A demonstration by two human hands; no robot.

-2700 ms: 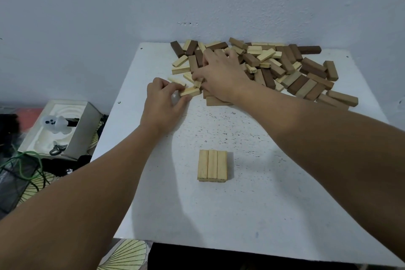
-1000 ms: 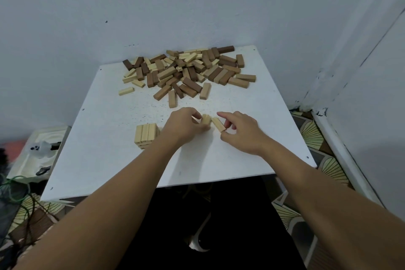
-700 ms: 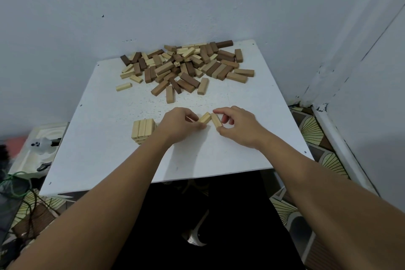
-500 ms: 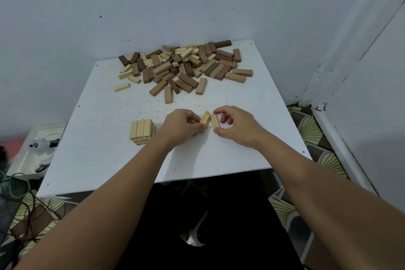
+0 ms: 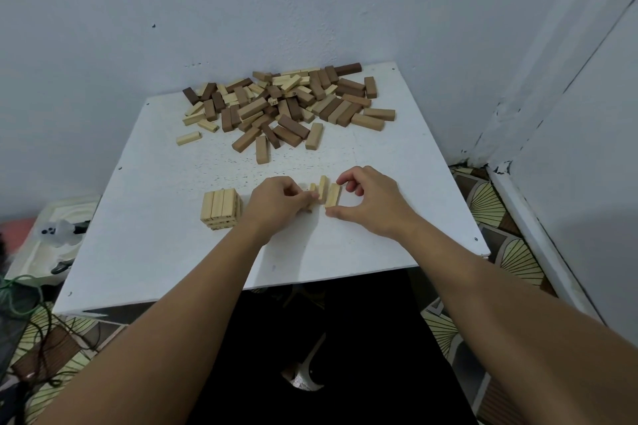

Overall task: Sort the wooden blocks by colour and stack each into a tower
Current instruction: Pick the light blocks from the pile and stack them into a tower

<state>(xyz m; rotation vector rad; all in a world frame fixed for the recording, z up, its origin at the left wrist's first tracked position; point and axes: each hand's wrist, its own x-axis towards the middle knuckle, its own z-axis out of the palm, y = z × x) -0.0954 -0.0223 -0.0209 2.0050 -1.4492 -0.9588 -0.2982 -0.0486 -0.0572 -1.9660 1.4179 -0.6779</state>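
With one short pale tower (image 5: 220,209) built, our hands (image 5: 276,198) (image 5: 371,202) pinch pale blocks (image 5: 326,193) beside it; the pile (image 5: 286,107) beyond remains unsorted.

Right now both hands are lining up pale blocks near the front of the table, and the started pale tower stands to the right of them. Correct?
Not quite. In the head view the started pale tower stands to the left of the hands, beside the left hand. The rest holds: left hand and right hand are lining up pale blocks near the front of the table.
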